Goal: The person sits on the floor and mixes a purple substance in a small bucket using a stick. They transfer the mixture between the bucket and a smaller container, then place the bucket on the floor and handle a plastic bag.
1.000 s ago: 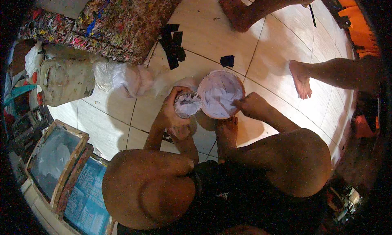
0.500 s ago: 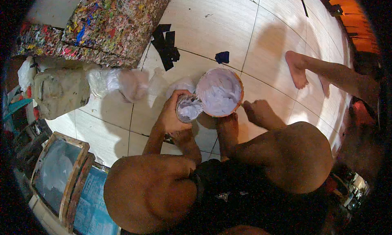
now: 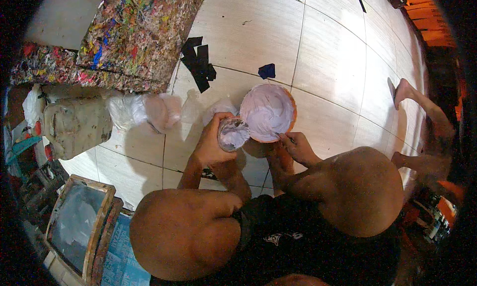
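Note:
My left hand (image 3: pixel 206 147) is wrapped round a small round tub (image 3: pixel 222 143), tilted so its mouth shows; pale lilac-white paste coats its inside. Touching or nearly touching it on the right is a larger bowl with an orange rim (image 3: pixel 294 113), holding smooth pale lilac paste (image 3: pixel 266 109) with swirl marks. My right hand (image 3: pixel 299 147) is closed at the bowl's near right edge, its fingertips over the paste. Something thin seems pinched in them, but its kind is too small to make out.
Black scraps (image 3: pixel 200 64) and a dark blue scrap (image 3: pixel 267 71) lie on the tiled floor. Clear plastic bags (image 3: pixel 134 111) and a stained jerrycan (image 3: pixel 74 124) stand left, below a paint-splattered block (image 3: pixel 134 32). A framed screen (image 3: pixel 74 216) leans lower left. Another person's foot (image 3: pixel 405 90) is at right.
My right hand has moved left to the bowl's rim, fingers over the paste. The other person's legs have shifted farther right. My left hand still grips the tub.

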`<state>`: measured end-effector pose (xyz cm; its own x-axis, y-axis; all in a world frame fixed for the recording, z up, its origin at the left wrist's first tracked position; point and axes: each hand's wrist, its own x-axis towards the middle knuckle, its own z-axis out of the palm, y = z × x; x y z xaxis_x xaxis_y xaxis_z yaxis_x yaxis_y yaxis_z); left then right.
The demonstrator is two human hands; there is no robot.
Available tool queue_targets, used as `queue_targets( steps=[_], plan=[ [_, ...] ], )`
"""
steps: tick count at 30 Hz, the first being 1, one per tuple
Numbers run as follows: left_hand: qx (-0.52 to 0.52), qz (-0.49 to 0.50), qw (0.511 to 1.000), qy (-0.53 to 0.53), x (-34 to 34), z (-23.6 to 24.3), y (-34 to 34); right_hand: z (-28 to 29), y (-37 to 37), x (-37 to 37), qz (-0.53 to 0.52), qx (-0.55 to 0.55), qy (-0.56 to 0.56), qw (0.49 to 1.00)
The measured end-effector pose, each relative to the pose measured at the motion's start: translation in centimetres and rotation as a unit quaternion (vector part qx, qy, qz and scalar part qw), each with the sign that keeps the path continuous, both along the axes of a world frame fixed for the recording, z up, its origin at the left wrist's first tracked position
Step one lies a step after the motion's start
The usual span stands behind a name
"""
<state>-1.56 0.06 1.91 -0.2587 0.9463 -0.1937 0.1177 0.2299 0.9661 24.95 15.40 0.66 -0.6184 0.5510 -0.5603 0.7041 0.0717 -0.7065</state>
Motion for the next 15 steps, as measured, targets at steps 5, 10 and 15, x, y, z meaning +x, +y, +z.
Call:
queue_targets(
  steps=[5,10,15],
  plan=[
    [0.024,0.005,0.999,0.026,0.2,-0.3,0.0,-1.5,-0.4,0.2,-0.075,-0.092,-0.007,0.993],
    [0.022,0.013,1.0,0.008,0.3,-0.7,-0.4,-0.2,-0.4,-0.2,-0.107,-0.195,-0.005,0.975],
    [0.032,0.027,0.999,0.013,0.5,-0.9,-0.1,-1.5,-0.5,0.4,-0.151,-0.246,0.036,0.957]
  ],
)
